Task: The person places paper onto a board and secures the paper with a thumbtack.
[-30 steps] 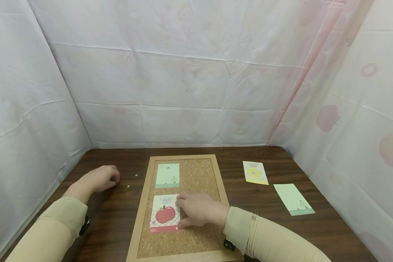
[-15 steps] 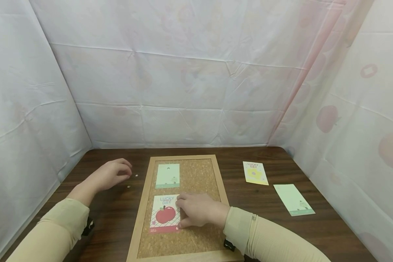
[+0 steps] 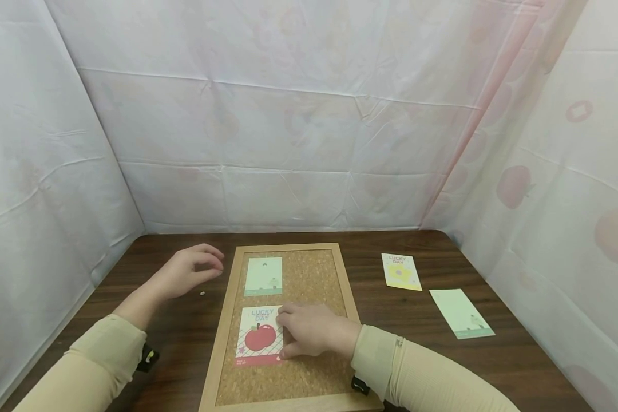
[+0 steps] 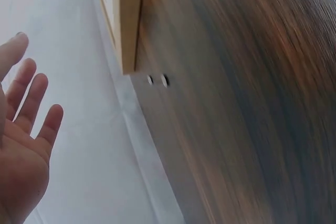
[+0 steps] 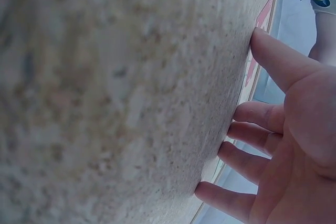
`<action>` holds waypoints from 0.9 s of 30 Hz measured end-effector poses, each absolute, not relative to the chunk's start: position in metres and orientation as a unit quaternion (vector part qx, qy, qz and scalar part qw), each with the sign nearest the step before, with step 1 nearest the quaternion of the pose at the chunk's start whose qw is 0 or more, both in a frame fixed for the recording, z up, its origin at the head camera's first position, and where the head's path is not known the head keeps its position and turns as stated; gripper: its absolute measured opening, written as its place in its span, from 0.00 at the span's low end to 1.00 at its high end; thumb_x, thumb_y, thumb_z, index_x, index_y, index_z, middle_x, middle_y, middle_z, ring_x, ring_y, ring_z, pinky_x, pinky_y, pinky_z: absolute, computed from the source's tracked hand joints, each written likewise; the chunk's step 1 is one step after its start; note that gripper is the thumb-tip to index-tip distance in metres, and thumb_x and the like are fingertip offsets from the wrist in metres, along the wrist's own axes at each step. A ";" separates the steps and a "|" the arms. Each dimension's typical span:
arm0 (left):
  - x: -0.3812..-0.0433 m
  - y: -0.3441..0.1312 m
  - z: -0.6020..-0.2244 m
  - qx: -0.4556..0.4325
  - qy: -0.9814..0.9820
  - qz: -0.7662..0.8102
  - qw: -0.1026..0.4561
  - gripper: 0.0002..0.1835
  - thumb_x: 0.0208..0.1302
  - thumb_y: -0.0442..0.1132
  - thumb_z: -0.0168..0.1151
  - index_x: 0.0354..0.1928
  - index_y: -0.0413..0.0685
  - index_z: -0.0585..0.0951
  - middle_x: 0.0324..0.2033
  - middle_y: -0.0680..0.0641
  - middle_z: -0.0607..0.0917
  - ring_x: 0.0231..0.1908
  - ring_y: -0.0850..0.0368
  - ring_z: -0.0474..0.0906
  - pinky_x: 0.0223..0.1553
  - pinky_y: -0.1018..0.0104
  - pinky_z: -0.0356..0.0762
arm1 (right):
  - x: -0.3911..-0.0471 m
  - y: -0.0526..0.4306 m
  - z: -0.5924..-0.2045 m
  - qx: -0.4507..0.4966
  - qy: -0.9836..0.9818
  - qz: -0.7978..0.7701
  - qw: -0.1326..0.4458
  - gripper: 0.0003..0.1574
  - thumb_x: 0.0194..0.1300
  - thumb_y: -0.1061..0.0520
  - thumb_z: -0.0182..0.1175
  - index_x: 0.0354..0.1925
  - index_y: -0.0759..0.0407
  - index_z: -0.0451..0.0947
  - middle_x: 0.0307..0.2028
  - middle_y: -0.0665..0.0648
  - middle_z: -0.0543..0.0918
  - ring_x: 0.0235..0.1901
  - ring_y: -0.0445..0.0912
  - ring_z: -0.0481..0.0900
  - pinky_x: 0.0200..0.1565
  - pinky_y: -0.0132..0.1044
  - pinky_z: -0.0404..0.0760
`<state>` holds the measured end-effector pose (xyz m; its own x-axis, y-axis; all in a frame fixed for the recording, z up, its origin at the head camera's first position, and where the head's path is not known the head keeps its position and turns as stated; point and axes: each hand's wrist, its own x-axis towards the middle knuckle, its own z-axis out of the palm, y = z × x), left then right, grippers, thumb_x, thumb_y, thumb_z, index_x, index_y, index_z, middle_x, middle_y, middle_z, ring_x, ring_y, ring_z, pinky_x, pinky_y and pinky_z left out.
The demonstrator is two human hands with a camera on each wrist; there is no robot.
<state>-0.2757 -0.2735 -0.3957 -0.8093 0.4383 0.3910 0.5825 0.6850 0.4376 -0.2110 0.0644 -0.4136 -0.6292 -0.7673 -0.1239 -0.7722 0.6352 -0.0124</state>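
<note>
My right hand [image 3: 311, 329] rests on the cork board [image 3: 309, 377], fingertips and thumb at the right edge of a card with a red apple [image 3: 260, 337]. In the right wrist view its fingers [image 5: 244, 161] are spread, tips down on the cork. My left hand [image 3: 190, 272] hovers left of the board's frame, fingers loosely bent with nothing between them. Close by on the table are two small round thumbtacks [image 4: 165, 81]; the head view shows one thumbtack [image 3: 202, 293], the hand covering the other. A pale green card [image 3: 264, 280] lies on the board's upper left, a small round dot near its top.
Right of the board, a card with a yellow flower [image 3: 401, 272] and another pale green card [image 3: 462, 313] lie on the dark wooden table [image 3: 391, 332]. A pale printed curtain [image 3: 288, 137] surrounds the table's back and sides.
My left hand has moved right toward the board and its curled fingers have loosened; it now covers the farther thumbtack. The right hand and the cards have stayed in place.
</note>
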 end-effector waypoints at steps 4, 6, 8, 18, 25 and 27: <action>-0.273 -0.265 -0.392 -0.281 -0.900 -0.304 0.140 0.07 0.64 0.37 0.72 0.36 0.61 0.88 0.51 0.55 0.84 0.53 0.53 0.78 0.48 0.51 0.79 | -0.211 0.064 -0.413 -0.426 0.902 0.021 0.059 0.33 0.61 0.27 0.66 0.53 0.44 0.79 0.64 0.45 0.74 0.57 0.40 0.77 0.47 0.38 0.82; -0.271 -0.261 -0.390 -0.280 -0.896 -0.314 0.141 0.06 0.65 0.37 0.72 0.36 0.61 0.88 0.50 0.56 0.83 0.53 0.55 0.78 0.48 0.53 0.79 | -0.211 0.064 -0.414 -0.425 0.903 0.021 0.060 0.33 0.61 0.27 0.66 0.54 0.45 0.79 0.64 0.46 0.74 0.58 0.40 0.77 0.47 0.38 0.82; -0.269 -0.256 -0.387 -0.279 -0.893 -0.326 0.137 0.06 0.65 0.37 0.72 0.36 0.61 0.88 0.50 0.57 0.83 0.54 0.56 0.77 0.50 0.53 0.78 | -0.211 0.064 -0.414 -0.425 0.903 0.021 0.062 0.33 0.61 0.28 0.66 0.55 0.45 0.79 0.64 0.46 0.74 0.58 0.40 0.77 0.48 0.39 0.82; -0.262 -0.238 -0.382 -0.303 -0.874 -0.357 0.128 0.09 0.63 0.36 0.73 0.39 0.62 0.88 0.51 0.55 0.83 0.53 0.55 0.78 0.48 0.61 0.80 | -0.210 0.065 -0.412 -0.426 0.902 0.014 0.063 0.34 0.61 0.28 0.66 0.56 0.45 0.79 0.64 0.46 0.74 0.59 0.41 0.76 0.47 0.38 0.82; -0.260 -0.234 -0.379 -0.301 -0.881 -0.345 0.120 0.08 0.65 0.37 0.72 0.38 0.62 0.87 0.53 0.52 0.83 0.54 0.53 0.77 0.49 0.54 0.80 | -0.210 0.065 -0.411 -0.427 0.902 0.012 0.061 0.33 0.62 0.28 0.66 0.56 0.45 0.78 0.64 0.46 0.74 0.59 0.40 0.76 0.47 0.38 0.82; -0.260 -0.234 -0.377 -0.302 -0.882 -0.344 0.114 0.07 0.66 0.37 0.71 0.38 0.61 0.86 0.54 0.49 0.82 0.55 0.51 0.77 0.49 0.52 0.79 | -0.210 0.065 -0.411 -0.426 0.903 0.012 0.061 0.34 0.61 0.28 0.66 0.56 0.45 0.78 0.65 0.46 0.74 0.59 0.40 0.76 0.46 0.38 0.82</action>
